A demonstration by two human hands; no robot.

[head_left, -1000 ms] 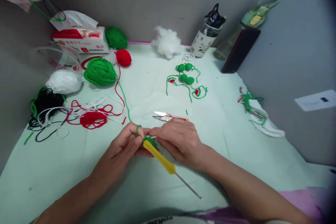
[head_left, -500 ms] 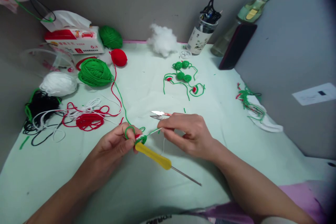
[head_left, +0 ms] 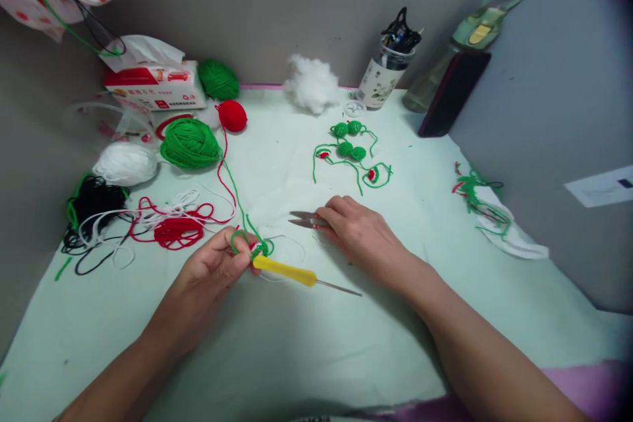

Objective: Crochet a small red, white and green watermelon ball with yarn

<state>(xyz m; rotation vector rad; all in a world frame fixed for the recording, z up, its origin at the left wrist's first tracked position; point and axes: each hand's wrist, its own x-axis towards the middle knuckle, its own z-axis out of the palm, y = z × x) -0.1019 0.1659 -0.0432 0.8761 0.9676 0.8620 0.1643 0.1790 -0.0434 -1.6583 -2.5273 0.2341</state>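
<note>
From where I stand, the piece in hand looks well along: a small curved crocheted piece in red, white and green yarn point(head_left: 258, 249), sitting at the fingertips of the left hand point(head_left: 215, 267), above the near part of the pale green cloth-covered worktop point(head_left: 346, 349). All three colours are already worked in, but loose green lengths and a thin pale thread trail about it uncut, so I'd judge the trimming not yet done. Beyond, two similar little red, white and green crocheted wedges point(head_left: 372, 175) lie with long green tails, near four small round green crocheted balls point(head_left: 345, 149); those look shaped, their ends likewise long.

The left thumb and fingers pinch the piece, with a yellow-handled metal crochet hook point(head_left: 285, 269) jutting out from the same grip toward the right. A green strand runs from the large green yarn ball point(head_left: 190, 143) toward that hand; I can't make out where it joins. The right hand point(head_left: 359, 231) is bent over the handle end of small metal thread snips point(head_left: 302, 219), blades parted; how firmly it grips, I can't tell.

Half a second ago that right hand was pinching a taut strand drawn from the piece, and the snips' orange handle showed behind it. Now the strand is released and the handle is covered, while the left hand keeps its pinch.
</note>
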